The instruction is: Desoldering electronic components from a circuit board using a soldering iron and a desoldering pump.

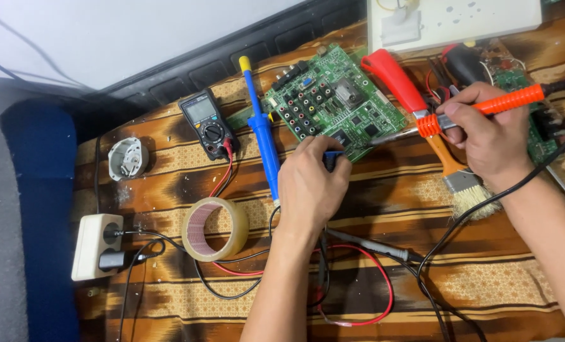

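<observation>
A green circuit board (333,101) lies on the patterned brown mat. My left hand (311,187) rests at the board's near edge, its fingers closed on a small dark blue object (333,158). My right hand (485,136) grips an orange-handled soldering iron (497,104), and the metal tip (390,136) points left toward the board's near right corner. The tip's contact point is too small to make out.
A blue desoldering pump (261,123) lies left of the board, with a multimeter (207,123) and its red and black leads beside it. A tape roll (215,229), a white power socket (95,246), a brush (466,183) and a red-handled tool (393,76) surround the hands.
</observation>
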